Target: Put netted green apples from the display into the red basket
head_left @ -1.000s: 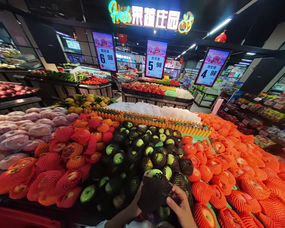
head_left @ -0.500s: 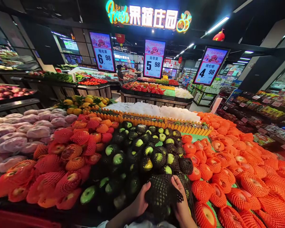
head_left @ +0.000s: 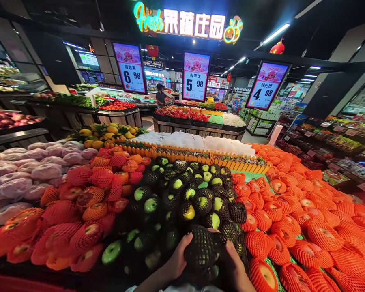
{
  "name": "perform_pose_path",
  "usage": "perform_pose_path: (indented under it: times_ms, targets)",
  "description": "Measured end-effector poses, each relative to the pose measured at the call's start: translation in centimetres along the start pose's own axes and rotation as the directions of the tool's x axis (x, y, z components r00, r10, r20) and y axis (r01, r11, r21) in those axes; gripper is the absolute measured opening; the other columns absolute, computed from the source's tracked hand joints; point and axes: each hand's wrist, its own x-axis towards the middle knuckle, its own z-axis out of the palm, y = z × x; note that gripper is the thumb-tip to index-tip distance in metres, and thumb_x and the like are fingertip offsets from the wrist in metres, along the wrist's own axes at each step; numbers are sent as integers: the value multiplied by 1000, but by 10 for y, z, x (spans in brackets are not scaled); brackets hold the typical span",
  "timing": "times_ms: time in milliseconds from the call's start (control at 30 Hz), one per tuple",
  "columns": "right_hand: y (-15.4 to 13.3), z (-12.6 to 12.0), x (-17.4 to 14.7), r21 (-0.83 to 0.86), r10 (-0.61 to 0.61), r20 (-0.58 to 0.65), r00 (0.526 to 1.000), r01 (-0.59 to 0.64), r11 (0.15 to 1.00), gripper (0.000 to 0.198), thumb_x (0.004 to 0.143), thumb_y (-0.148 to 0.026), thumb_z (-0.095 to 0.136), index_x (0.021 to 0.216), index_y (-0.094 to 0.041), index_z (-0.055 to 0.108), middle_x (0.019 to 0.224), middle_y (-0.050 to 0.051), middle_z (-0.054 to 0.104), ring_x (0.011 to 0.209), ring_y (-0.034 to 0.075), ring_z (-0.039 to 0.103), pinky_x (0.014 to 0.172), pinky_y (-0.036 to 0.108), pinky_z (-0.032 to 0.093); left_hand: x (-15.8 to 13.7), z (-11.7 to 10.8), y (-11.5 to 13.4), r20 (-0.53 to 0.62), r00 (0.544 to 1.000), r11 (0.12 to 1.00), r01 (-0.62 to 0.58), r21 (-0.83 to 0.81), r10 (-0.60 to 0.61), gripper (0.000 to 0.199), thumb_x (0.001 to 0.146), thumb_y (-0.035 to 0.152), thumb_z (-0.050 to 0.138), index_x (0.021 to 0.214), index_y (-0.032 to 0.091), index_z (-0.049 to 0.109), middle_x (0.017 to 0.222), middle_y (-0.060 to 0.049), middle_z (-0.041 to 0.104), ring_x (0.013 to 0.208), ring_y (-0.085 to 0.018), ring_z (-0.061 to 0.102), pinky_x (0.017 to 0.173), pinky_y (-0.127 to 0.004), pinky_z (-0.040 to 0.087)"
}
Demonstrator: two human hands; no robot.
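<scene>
A green apple in a black foam net sits between my two hands at the bottom middle of the head view. My left hand is closed round its left side, thumb up along the net. On the right, my right hand grips the net's dark edge, with fingertips showing behind it. Part of the right fingers is hidden by the black netting. Around and beyond the hands lie more green apples, most in black nets, some with bare green skin showing.
Red-netted apples are heaped to the left, wrapped pale fruit farther left. Orange-netted fruit fills the right side. A low yellow fence divider runs behind the green apples. Beyond it, a person stands among other produce stands.
The net has been drawn closer round the apple, and my right fingers have shifted down and behind it. The distant person has moved slightly right.
</scene>
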Motion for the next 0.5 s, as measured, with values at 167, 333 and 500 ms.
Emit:
perform_pose_path:
  times_ms: [167,333,500]
  targets:
    - [-8,3,-2,110,194,32,981,-196,974,36,77,-48,80,107,-28,77,115,6,75,115,30,65,109,47,45,-6,12,8,48,997,998,-58,-4,58,56,69,66,80,99,20,76,110,-7,75,127,-32,59,114,-42,40]
    - [-23,9,7,105,144,57,988,-150,983,39,75,-46,75,107,-24,79,117,9,75,122,33,62,110,48,44,-9,17,8,71,997,999,-39,-15,40,56,66,65,82,97,19,75,102,-7,76,117,-32,64,107,-44,45]
    - [-32,20,5,34,126,155,980,-133,991,62,65,-29,84,126,-29,71,131,6,69,121,32,63,108,47,47,-7,13,5,95,988,987,-130,99,121,60,70,64,81,108,18,73,105,-10,74,111,-32,65,106,-46,45]
